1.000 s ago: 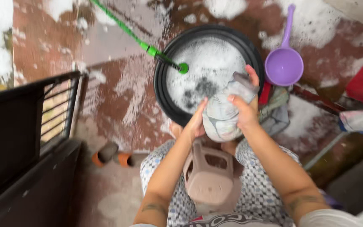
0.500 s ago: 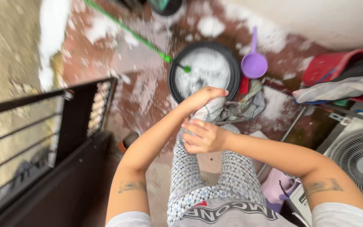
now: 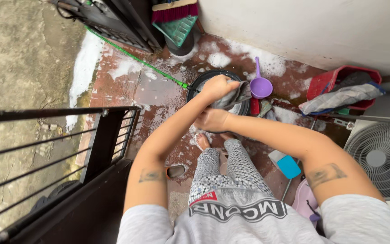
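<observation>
While both hands grip, cloth [image 3: 236,96] overhangs basin [image 3: 198,84].

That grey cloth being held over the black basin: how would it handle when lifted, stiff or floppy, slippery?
The grey cloth is probably floppy: it bunches and folds in the left hand. It is likely wet and heavy for its size, held over the foamy black basin. Suds around suggest a slippery grip, which may be why the right hand stays close below.
</observation>
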